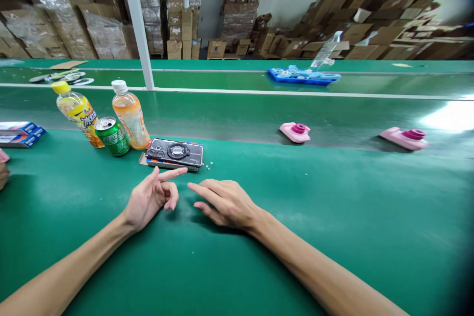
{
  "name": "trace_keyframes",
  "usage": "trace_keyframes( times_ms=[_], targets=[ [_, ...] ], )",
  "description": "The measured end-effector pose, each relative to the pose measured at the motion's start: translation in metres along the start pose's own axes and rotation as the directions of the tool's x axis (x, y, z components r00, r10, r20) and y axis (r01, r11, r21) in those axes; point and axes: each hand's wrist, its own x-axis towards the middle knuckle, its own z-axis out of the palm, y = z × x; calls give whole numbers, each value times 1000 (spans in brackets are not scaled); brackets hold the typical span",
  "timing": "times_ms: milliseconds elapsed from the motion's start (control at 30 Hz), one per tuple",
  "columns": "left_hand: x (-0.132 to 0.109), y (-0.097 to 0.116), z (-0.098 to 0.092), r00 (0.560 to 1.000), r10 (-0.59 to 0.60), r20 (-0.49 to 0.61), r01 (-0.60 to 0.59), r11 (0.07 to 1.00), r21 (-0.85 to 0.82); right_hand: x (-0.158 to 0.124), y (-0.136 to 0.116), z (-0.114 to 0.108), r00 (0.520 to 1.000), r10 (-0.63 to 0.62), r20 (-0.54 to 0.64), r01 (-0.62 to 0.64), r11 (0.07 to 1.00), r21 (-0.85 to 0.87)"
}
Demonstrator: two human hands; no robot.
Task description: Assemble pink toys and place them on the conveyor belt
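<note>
We found the left hand (150, 202) and right hand (225, 202) released, holding nothing; the phone case (174, 154) lay at the left hand's 12 o'clock, nearer that hand, long axis running 9 to 3.

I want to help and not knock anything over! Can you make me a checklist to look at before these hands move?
1. Left hand and right hand empty: ok.
2. Black phone case lying flat on its piece of card: ok.
3. Tiny loose bits gathered up from the green mat: not ok, they lie beside the case.
4. Green can standing apart from the case: ok.
5. Pink plastic pieces on the belt standing still: cannot tell.
</note>
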Motion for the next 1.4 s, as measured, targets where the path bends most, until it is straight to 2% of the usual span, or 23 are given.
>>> trace_keyframes(
  times_ms=[133, 267, 400, 667, 933, 1167, 1300, 1367, 1400],
  targets=[
    [0, 6, 2, 982, -144, 120, 161, 975, -150, -1, -2, 0, 999, 31, -37, -34, 995, -95],
    [-2, 10, 5, 964, -186, 188, 226, 949, -221, 0, -3, -1, 998, 31, -62, -40, 988, -148],
    [-2, 11, 7, 951, -203, 233, 262, 929, -261, 1, -5, -2, 1000, 2, -10, -3, 985, -174],
    [-1, 10, 3, 956, -185, 230, 249, 922, -296, -2, 6, -2, 999, 49, -4, -48, 970, -238],
    [0, 14, 1, 963, -155, 222, 218, 930, -295, 1, 4, -5, 999, -36, 25, 40, 973, -225],
    [2, 13, -6, 966, -153, 206, 211, 930, -302, -1, 12, -3, 997, 49, -63, -64, 964, -259],
    [6, 9, -5, 954, -173, 245, 229, 948, -223, 3, 9, -7, 999, -53, -6, 49, 963, -264],
    [10, 8, -3, 962, -168, 215, 176, 984, -18, 3, 14, -11, 993, -119, 5, 116, 959, -258],
    [11, 7, -2, 976, -146, 162, 126, 984, 124, 2, 19, -12, 991, -131, -14, 123, 959, -255]
  ],
)
